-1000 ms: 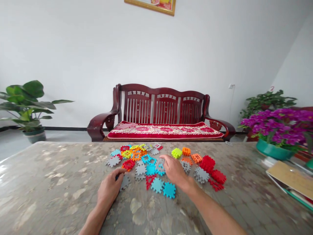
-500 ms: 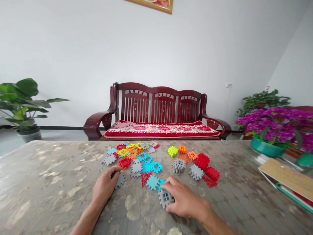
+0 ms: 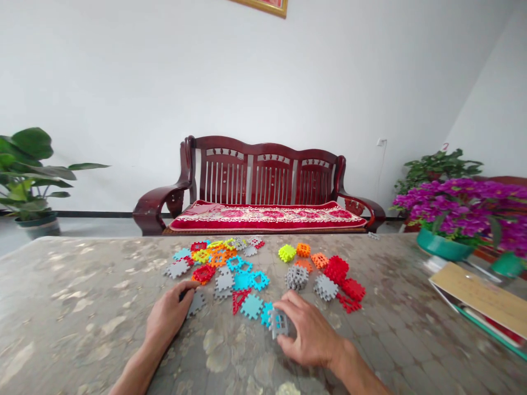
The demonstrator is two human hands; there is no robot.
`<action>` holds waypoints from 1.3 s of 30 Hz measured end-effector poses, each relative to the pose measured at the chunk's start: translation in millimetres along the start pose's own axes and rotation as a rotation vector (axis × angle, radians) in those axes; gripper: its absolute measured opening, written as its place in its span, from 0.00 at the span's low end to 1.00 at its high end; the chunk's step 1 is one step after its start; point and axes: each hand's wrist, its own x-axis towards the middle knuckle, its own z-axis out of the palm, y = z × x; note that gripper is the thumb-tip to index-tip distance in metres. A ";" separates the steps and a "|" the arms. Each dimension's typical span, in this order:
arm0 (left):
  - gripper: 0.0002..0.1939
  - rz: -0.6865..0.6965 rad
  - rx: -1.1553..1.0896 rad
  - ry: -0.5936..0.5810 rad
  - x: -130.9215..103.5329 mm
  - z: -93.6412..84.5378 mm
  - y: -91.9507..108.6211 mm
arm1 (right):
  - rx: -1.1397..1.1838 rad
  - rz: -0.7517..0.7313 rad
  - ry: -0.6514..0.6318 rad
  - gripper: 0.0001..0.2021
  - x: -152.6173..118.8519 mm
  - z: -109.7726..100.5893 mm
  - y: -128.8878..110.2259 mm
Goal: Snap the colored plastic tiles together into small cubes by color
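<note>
My right hand (image 3: 308,329) grips a grey window piece (image 3: 279,323) between thumb and fingers, tilted up beside the blue pieces. My left hand (image 3: 171,310) rests on the table with its fingers curled at a flat grey piece (image 3: 196,304); whether it grips the piece is hard to tell. Between the hands lie a teal square (image 3: 251,306), a red triangle (image 3: 240,300) and a blue piece (image 3: 266,314). Beyond my right hand is a stack of grey pieces (image 3: 296,278), with a grey square (image 3: 326,287) and red pieces (image 3: 336,269) to its right.
A mixed pile with orange pieces (image 3: 220,256) lies on the patterned table (image 3: 102,307). At the right are folders (image 3: 481,296) and purple flowers in a teal pot (image 3: 444,246). Behind stands a wooden bench (image 3: 272,175); a potted plant (image 3: 39,225) is at the left.
The grey window piece in my right hand has been tilted more upright and raised slightly. The whole view has shifted a little, while my left hand stays by the flat grey piece.
</note>
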 end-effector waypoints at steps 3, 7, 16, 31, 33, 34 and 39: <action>0.18 0.009 -0.002 -0.005 0.5 0.4 -0.7 | -0.036 0.073 0.205 0.26 -3.5 -27.4 21.2; 0.19 -0.015 0.024 -0.011 0.8 1.1 -1.8 | -0.155 0.297 0.367 0.22 -12.3 -55.0 67.1; 0.18 -0.004 0.017 -0.015 1.3 0.4 -2.8 | -0.231 0.407 0.278 0.24 -20.5 -45.8 108.6; 0.19 -0.025 0.038 -0.046 -0.6 -0.4 -1.1 | -0.138 0.459 0.309 0.25 -18.0 -32.8 115.4; 0.20 -0.026 0.038 -0.045 -1.1 -1.2 -0.1 | -0.107 0.498 0.326 0.22 -17.1 -31.4 116.6; 0.19 -0.029 0.040 -0.044 -1.2 -1.6 0.4 | -0.102 0.524 0.328 0.22 -16.5 -30.1 117.7; 0.18 -0.021 0.028 -0.028 -0.8 -1.3 0.6 | -0.126 0.625 0.267 0.25 -13.2 -24.0 121.2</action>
